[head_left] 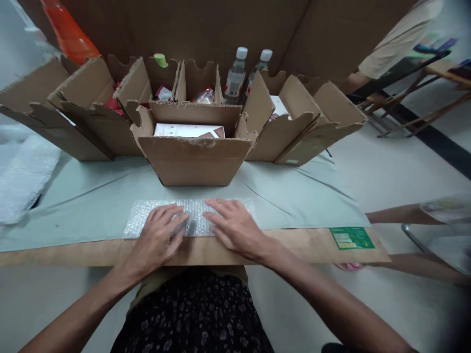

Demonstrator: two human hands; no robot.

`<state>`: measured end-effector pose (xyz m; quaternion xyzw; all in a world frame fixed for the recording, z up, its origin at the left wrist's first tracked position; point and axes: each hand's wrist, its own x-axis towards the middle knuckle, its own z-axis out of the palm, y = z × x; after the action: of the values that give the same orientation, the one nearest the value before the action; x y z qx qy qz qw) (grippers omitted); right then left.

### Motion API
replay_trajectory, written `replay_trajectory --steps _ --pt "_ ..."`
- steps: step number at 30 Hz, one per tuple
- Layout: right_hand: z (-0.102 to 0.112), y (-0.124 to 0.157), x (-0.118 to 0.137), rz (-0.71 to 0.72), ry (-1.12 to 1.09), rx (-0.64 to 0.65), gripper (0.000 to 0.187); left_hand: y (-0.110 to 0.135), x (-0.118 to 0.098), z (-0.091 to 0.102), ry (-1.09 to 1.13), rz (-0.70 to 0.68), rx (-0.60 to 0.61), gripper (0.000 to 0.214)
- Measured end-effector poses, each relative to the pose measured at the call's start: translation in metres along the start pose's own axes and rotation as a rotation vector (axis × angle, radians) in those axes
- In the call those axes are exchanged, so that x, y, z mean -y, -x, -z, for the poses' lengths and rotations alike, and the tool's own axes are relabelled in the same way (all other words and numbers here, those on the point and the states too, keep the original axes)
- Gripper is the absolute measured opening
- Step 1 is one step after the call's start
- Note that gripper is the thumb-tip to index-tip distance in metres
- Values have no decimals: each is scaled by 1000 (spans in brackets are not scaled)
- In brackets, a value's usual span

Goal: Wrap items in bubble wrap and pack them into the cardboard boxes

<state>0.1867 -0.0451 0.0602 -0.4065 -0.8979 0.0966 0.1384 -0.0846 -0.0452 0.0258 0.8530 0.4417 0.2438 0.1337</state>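
Observation:
A sheet of bubble wrap [142, 218] lies flat near the front edge of the cloth-covered table [91, 196]. My left hand [160, 238] rests palm down on its middle, fingers stretched out. My right hand [235, 228] lies flat beside it on the right part of the sheet, fingers spread. Neither hand grips anything. Just behind the sheet stands an open cardboard box [195, 159] with a white carton [184, 130] inside.
More open cardboard boxes [91, 117] stand left, right [294, 127] and behind. Two water bottles [235, 76] rise at the back. A roll of bubble wrap [22, 176] lies far left. Another person's arm [390, 44] shows top right, and a leg [397, 214] at right.

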Motion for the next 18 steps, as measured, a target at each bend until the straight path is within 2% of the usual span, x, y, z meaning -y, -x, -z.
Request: replay_trajectory --steps 2,4,6,8,10,12,14,16,18 --pt "-31 8 -4 29 -39 85 36 1 5 -11 13 17 115 30" --pt "-43 28 -13 -28 -73 86 40 1 13 -13 76 55 179 30" --pt "-38 59 -28 -136 -77 35 40 3 20 -7 179 72 227 30" --pt "-25 89 -44 -250 -33 -72 37 5 23 2 263 79 242 30" --pt "-11 105 -59 -329 32 -199 34 9 26 11 258 103 148 29" --pt "-2 103 -69 -355 77 -283 32 14 34 20 149 160 -5 29" --pt "-1 85 -76 -349 90 -285 33 21 48 27 -20 269 -134 34" --pt "-6 59 -82 -351 95 -227 37 29 64 31 -155 404 -175 42" --pt "-14 38 -87 -368 101 -137 40 34 75 28 -204 499 -151 44"
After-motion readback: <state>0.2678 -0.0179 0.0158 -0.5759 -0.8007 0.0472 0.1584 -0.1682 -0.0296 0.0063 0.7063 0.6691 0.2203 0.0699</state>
